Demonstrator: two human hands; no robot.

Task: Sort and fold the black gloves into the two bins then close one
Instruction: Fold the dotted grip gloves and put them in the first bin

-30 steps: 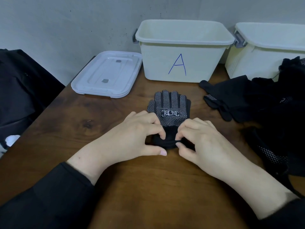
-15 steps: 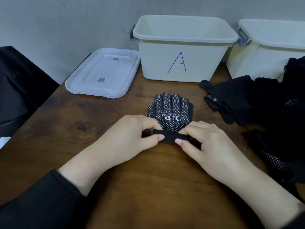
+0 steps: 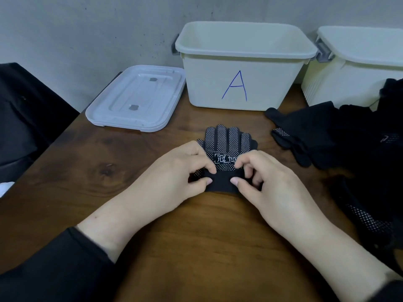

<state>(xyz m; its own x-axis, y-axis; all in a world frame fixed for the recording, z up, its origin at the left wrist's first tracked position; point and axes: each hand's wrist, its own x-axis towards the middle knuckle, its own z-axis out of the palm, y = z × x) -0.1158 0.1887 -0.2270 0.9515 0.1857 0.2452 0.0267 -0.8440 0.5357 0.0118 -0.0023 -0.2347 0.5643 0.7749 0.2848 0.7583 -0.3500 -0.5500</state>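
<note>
Second bin (image 3: 357,68) cut off at right; glove pile (image 3: 359,149) too.

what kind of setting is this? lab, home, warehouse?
Probably a staged sorting station, not a warehouse: a wooden table against a bare grey wall, a bin marked A beside a second bin, and a pile of black gloves.

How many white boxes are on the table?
2. The bin marked A stands at the back of the table, past the dotted glove. A second bin stands to its right, cut off by the picture's edge. More may be out of view.
</note>
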